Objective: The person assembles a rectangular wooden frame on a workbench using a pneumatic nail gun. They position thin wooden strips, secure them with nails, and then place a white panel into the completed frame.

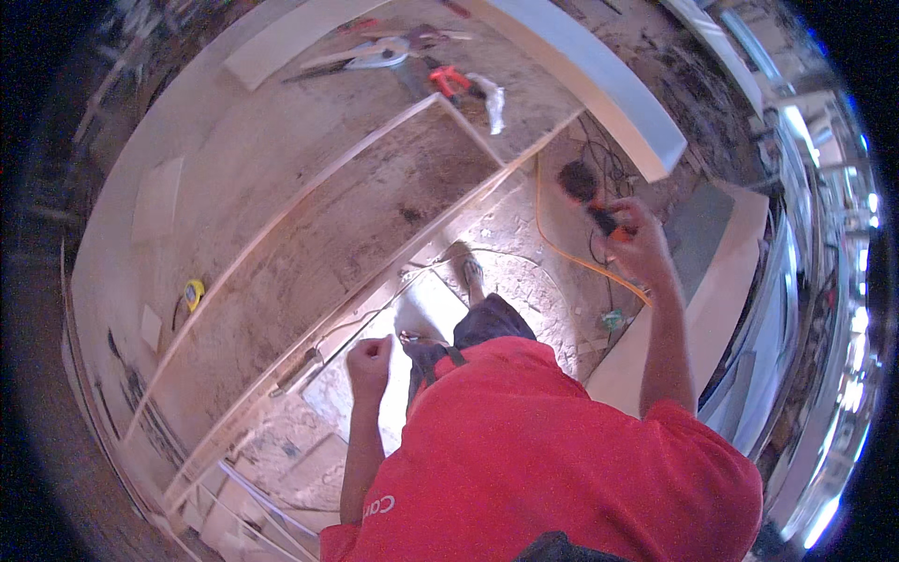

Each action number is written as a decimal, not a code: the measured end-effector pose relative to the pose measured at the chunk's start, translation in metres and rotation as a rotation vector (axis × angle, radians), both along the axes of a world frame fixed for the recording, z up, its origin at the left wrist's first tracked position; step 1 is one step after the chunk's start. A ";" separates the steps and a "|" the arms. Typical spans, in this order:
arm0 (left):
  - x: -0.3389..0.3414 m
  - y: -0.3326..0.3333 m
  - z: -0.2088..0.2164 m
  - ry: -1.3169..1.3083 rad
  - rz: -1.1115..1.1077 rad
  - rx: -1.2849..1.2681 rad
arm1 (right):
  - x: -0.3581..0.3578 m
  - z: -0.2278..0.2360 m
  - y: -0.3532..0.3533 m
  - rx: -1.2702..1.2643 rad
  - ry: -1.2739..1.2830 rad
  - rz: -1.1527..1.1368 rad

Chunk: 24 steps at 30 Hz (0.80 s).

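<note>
My right hand point(639, 242) is raised at the right and closed around a black and orange tool point(604, 222). Just beyond it is a round dark disc point(578, 180); whether the two are joined I cannot tell. My left hand point(369, 363) hangs near my left leg with its fingers curled in, and nothing shows in it. To its left runs the near edge of a workbench point(272, 309), on which a long thin wooden frame point(290, 208) lies.
On the bench are a yellow tape measure point(194, 294), a hand saw point(351, 62) and a red-handled tool point(449, 82). A thick pale curved board point(599, 84) juts out at the far right. An orange cord point(571, 255) crosses the floor. Pale panels point(726, 281) lean on the right.
</note>
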State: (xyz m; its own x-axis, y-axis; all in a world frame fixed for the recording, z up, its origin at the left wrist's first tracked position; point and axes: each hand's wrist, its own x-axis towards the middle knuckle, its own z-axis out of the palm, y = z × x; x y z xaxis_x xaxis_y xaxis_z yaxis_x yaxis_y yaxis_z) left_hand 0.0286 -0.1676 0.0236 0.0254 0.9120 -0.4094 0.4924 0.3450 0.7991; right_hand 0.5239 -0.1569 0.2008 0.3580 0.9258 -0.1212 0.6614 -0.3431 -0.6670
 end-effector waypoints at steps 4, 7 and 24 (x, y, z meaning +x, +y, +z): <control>0.092 0.005 0.046 -0.458 -0.264 -0.436 | -0.084 -0.008 -0.036 -0.072 -0.127 0.045; 0.145 -0.015 0.045 -0.729 -0.078 -0.665 | -0.131 -0.048 -0.036 -0.274 -0.161 0.139; 0.196 -0.136 0.012 -1.303 1.086 -0.171 | -0.013 -0.115 -0.146 0.109 0.014 0.016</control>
State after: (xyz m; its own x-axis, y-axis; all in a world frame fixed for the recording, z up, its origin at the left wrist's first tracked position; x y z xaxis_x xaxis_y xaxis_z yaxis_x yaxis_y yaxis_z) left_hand 0.2248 -0.3039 0.0353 -0.1602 0.6856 -0.7101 -0.9110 0.1743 0.3738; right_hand 0.5106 -0.3026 0.0860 0.3423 0.9393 -0.0242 0.6569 -0.2576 -0.7086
